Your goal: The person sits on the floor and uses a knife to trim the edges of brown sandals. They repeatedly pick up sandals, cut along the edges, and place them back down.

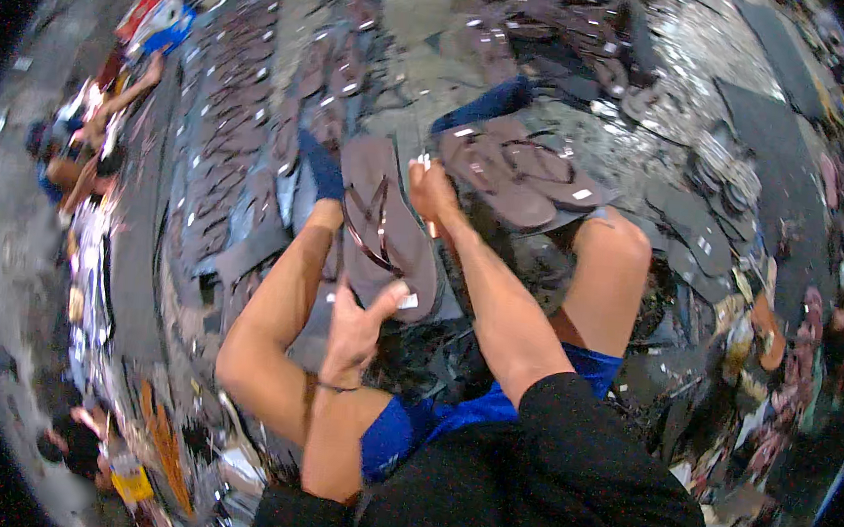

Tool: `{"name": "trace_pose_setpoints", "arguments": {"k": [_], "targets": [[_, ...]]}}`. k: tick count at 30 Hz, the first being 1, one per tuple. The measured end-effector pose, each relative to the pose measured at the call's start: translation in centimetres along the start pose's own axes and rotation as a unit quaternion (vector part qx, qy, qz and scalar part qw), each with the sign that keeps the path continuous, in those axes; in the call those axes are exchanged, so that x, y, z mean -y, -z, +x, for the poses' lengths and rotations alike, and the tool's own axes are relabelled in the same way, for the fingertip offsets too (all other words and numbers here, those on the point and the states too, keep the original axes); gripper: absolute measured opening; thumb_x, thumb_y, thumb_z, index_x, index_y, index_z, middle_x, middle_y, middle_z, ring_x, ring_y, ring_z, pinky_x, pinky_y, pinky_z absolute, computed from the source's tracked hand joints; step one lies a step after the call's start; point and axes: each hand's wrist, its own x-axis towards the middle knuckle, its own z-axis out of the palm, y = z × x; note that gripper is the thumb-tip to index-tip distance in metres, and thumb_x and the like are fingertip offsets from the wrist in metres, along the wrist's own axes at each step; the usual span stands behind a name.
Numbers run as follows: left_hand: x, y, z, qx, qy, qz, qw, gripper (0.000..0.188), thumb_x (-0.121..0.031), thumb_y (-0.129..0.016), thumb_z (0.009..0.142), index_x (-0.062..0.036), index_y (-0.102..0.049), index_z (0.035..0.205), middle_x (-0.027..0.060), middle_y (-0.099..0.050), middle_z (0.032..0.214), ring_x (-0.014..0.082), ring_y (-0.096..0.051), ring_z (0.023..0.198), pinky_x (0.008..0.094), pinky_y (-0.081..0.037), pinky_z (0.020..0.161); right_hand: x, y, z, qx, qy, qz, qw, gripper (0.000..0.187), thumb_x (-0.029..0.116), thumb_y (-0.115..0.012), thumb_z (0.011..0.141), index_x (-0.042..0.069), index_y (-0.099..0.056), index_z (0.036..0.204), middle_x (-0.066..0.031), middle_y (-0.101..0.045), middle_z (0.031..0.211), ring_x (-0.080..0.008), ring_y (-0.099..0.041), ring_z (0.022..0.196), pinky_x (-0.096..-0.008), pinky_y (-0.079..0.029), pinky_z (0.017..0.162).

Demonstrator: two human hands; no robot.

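Note:
My left hand (356, 326) grips a brown flip-flop (369, 175) by its heel end, the thumb lying on top beside a white label (408, 302). The flip-flop has a thin, shiny V-shaped strap and its toe end points away from me. Right of its toe end, my right hand (434, 197) is closed, with a small white sticker at its fingertips; motion blurs the fingers. Beyond that hand, a pair of brown flip-flops (523, 172) lies at my right knee, with a white label on one heel.
Rows of brown flip-flops (230, 120) lie at the left, with more flip-flops (560, 27) at the far side. Dark soles (687, 230) are piled at the right, near a dark sheet (787, 163). Other people (79, 152) sit at the left edge.

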Motion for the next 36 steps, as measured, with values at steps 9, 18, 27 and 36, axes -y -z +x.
{"name": "trace_pose_setpoints", "arguments": {"k": [9,18,27,36], "targets": [[-16.1,13.3,-14.8,-0.252,-0.351,0.130,0.892,0.063,-0.008,-0.066,0.078,-0.0047,-0.040,0.135,0.0145,-0.059,0.118,0.0335,-0.062,0.103,0.0434,-0.052,0.089,11.9,10.9,-15.9,0.112,0.002,0.248,0.962,0.039,0.025,-0.042,0.100,0.006,-0.039,0.134,-0.0100,-0.063,0.086,-0.0134,-0.056,0.063,-0.0276,-0.047,0.054],[-8.7,11.7,-15.7,-0.224,-0.062,-0.270,0.934,0.036,-0.029,-0.063,0.091,-0.0040,-0.056,0.115,0.0051,-0.064,0.100,0.0146,-0.063,0.088,0.0295,-0.051,0.080,11.3,19.4,-33.3,0.171,0.115,0.094,0.974,0.027,0.009,-0.066,0.084,0.004,-0.065,0.111,-0.0088,-0.066,0.085,-0.0119,-0.057,0.067,-0.0250,-0.048,0.063],[-5.6,11.6,-15.3,-0.228,0.067,-0.153,0.959,0.050,-0.032,-0.068,0.088,-0.0007,-0.048,0.121,0.0014,-0.062,0.101,0.0095,-0.060,0.092,0.0242,-0.047,0.084,9.7,21.0,-37.4,0.263,0.136,0.042,0.954,0.031,0.011,-0.074,0.076,0.007,-0.068,0.106,-0.0095,-0.068,0.083,-0.0148,-0.061,0.058,-0.0264,-0.049,0.054],[-5.3,9.9,-14.8,-0.117,0.035,-0.101,0.987,0.037,-0.020,-0.066,0.090,-0.0038,-0.050,0.119,0.0043,-0.061,0.108,0.0132,-0.059,0.096,0.0288,-0.048,0.087,13.5,20.0,-33.0,0.212,0.200,-0.043,0.956,0.031,0.017,-0.074,0.079,0.008,-0.067,0.108,-0.0119,-0.069,0.085,-0.0212,-0.065,0.063,-0.0298,-0.053,0.055]]}}
